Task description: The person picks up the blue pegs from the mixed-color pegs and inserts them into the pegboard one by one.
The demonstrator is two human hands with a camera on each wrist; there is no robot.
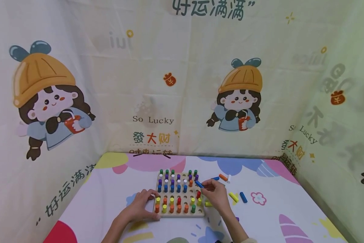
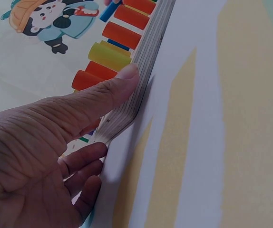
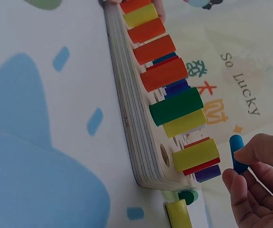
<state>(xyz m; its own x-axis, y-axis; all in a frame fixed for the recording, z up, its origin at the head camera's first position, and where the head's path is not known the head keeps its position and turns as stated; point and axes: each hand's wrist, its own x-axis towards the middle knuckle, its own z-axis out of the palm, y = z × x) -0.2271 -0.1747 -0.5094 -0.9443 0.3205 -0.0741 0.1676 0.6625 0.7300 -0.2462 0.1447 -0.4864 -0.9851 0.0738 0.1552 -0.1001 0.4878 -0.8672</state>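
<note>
Blue cylindrical peg (image 3: 238, 148) in hand, apparently being placed

At left, the left hand (image 1: 141, 204) holds the near left corner of the pale wooden pegboard (image 3: 129, 118), thumb against the near edge, fingers bent by the left edge. The board's far row shows five green cylindrical pegs (image 1: 190, 173), a middle row five blue ones (image 1: 172, 188). At its right side the right hand (image 1: 216, 194) pinches the blue peg between thumb and fingertips, clear of the holes; the next move seems to call for aligning it over a free hole. Rightward, seven loose cylindrical pegs (image 1: 243, 197) show: two blue, two yellow, one orange, one white, one purple.
</note>
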